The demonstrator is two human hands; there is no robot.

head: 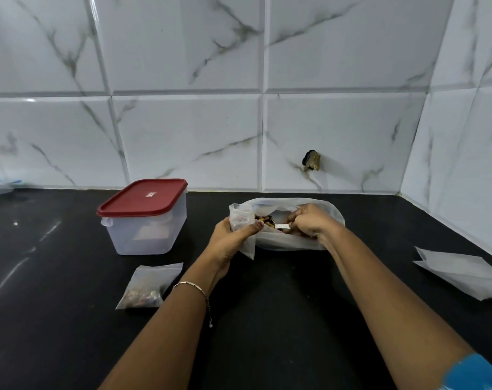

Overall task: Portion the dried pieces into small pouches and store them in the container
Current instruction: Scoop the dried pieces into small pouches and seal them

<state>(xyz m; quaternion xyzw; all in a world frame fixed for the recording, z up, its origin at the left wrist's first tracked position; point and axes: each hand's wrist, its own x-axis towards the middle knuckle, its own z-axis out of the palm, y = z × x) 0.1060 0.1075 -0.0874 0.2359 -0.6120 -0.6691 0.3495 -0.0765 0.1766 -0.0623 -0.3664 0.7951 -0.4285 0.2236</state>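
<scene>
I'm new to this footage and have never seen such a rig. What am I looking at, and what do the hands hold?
No machine: a person's bare hands, filmed by a camera worn on the head, looking down at a black counter. The left hand holds a small pouch open; the right hand grips a white spoon of dried pieces over a large bag. A closed red-lidded container stands left, a filled pouch lies before it, empty pouches lie right.

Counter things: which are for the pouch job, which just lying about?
For the job: big bag, dried pieces, small pouch in left hand, white scoop in right hand, filled pouch, red-lidded container, spare pouches.
Just lying about: blue-edged plastic at far left.
</scene>
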